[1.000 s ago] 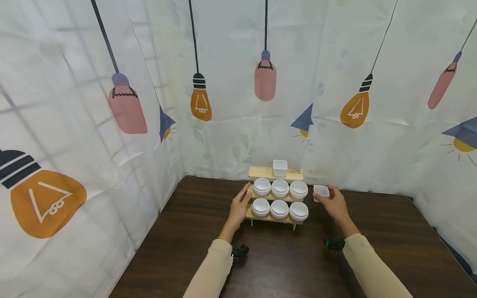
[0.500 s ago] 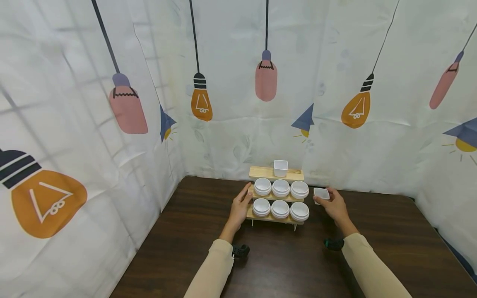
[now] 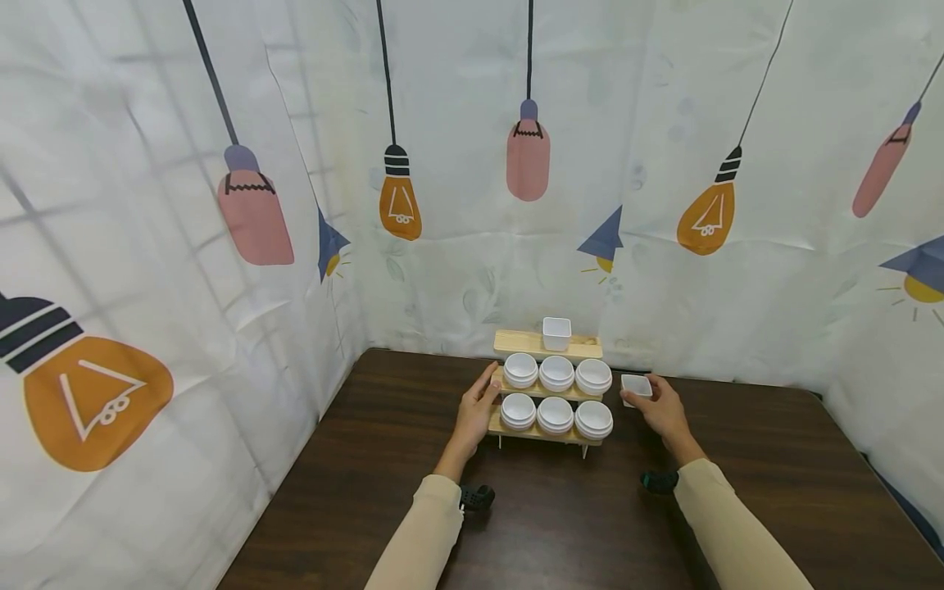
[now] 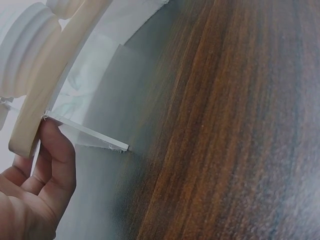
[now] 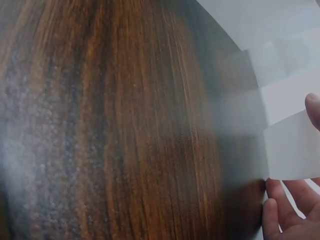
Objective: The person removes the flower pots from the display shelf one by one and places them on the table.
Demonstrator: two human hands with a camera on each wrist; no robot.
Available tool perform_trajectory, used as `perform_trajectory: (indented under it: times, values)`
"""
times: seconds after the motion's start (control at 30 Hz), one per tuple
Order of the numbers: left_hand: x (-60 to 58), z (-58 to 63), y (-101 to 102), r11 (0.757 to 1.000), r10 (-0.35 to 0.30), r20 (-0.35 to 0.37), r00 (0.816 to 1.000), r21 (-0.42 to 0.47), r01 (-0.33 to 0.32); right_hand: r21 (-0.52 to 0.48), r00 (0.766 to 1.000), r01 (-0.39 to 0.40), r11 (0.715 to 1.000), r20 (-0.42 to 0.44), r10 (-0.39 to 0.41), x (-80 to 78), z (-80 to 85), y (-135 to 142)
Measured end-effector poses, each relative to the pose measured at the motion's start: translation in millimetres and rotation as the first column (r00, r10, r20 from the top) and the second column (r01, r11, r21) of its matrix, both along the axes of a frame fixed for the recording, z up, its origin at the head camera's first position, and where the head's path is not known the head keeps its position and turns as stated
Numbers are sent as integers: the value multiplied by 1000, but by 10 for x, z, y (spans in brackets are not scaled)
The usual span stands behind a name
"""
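A three-tier wooden stand (image 3: 516, 340) stands at the back of the table. My left hand (image 3: 470, 419) pinches the left end of its shelf; in the left wrist view the left hand (image 4: 37, 190) has its fingers curled at the wooden edge (image 4: 47, 80). Stacked round white bowls (image 3: 555, 374) fill the two lower tiers. On the top tier sits a square white cup (image 3: 556, 333). To the right of the stand, my right hand (image 3: 666, 414) holds a second square white cup (image 3: 636, 384) between thumb and fingers; this cup (image 5: 290, 150) is partly cut off in the right wrist view.
The dark wood-grain table (image 3: 568, 524) spreads in front of and beside the stand. Behind it hangs a pale curtain (image 3: 442, 287) printed with lamps, and another stretch closes off the left side. A thin clear leg (image 4: 95, 134) sticks out under the shelf.
Almost nothing differs. The whole view has shifted very slightly, while both hands keep their holds on the stand and the square cup.
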State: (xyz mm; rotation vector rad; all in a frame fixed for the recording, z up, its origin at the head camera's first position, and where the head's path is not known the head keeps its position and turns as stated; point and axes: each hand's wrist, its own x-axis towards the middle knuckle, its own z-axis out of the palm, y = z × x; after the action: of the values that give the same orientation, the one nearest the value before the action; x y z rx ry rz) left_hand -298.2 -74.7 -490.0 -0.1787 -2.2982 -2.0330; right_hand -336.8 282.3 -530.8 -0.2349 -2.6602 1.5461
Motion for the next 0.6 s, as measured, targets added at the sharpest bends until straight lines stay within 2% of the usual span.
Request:
perform_trajectory:
  times: [0.6]
  values:
    - [3,-16,-17,1000,-25,-8,1000,12,25,-1,1000,-7,1000,18,7,-57,-77,15]
